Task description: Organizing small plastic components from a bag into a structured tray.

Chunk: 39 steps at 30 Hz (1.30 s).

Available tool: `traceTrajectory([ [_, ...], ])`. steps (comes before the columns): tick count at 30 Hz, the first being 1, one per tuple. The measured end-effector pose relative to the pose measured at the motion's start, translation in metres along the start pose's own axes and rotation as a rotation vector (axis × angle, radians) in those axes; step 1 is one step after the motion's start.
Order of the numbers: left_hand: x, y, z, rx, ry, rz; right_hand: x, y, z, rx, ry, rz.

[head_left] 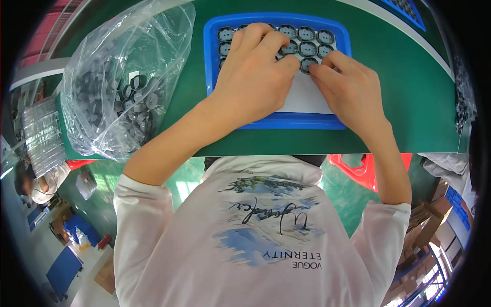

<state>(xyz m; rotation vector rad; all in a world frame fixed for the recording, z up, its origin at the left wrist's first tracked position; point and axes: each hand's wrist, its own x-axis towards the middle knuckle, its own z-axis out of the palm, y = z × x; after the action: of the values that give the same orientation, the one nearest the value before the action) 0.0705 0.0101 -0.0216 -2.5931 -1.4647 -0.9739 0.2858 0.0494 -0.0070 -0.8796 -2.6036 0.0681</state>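
Note:
A blue tray with a white liner lies on the green table before me. Rows of small dark rounded parts, each with a grey middle, fill its far side. My right hand pinches the edge of one dark rounded part at the near end of the rows, thumb and index finger closed. My left hand hovers over the left and middle of the tray, fingers curled downward. Its fingertips are partly hidden, so whatever it holds does not show. It covers several parts.
Left of the tray, a large clear plastic bag holds many loose dark parts. Another blue tray stands at the far right, beyond the table's pale edge. Below the table's near edge is a red plastic stool.

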Motion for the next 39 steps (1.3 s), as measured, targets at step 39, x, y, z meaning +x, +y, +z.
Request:
traceTrajectory([
  [39,-0.075,-0.106,-0.158,0.23,-0.083,-0.696,-0.068,0.069,-0.011,-0.163,-0.014,0.505],
])
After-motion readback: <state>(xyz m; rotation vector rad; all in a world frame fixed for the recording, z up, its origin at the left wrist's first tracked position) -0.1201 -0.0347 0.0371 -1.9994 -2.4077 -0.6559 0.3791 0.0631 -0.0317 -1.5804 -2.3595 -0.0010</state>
